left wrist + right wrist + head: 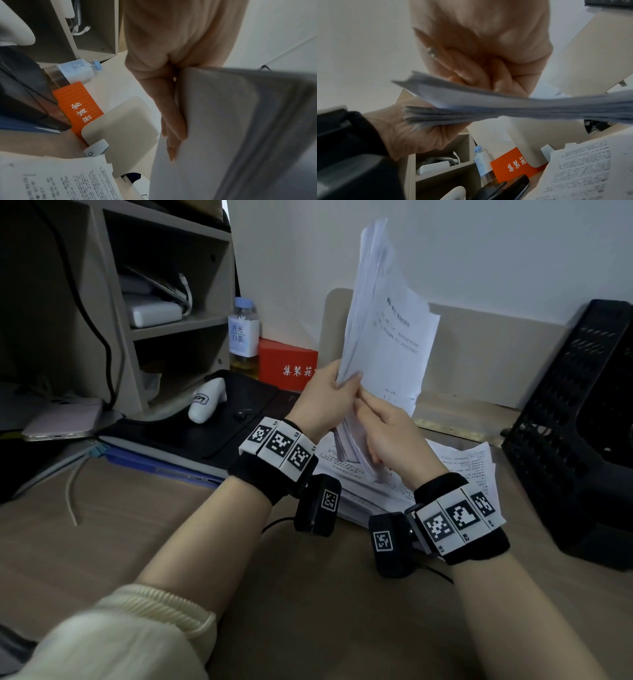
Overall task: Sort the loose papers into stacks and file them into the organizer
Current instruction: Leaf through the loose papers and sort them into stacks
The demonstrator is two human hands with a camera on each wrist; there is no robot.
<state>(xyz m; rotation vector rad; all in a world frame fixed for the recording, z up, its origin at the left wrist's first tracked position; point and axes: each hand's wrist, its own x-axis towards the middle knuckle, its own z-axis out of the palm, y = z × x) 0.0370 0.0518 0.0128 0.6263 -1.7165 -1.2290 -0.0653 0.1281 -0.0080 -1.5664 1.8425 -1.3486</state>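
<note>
Both hands are holding a sheaf of papers upright above the surface.

The left hand is gripping the sheaf of papers at its lower edge, thumb in front and fingers behind; the right hand is pinching the front sheets just beside it. More printed papers are lying on the surface beneath, near the black mesh organizer.

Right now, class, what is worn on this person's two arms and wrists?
Each wrist carries a black band topped with white blocks printed with black square codes, plus a small black camera box with a thin cable. The left forearm has a cream ribbed sleeve.
</note>
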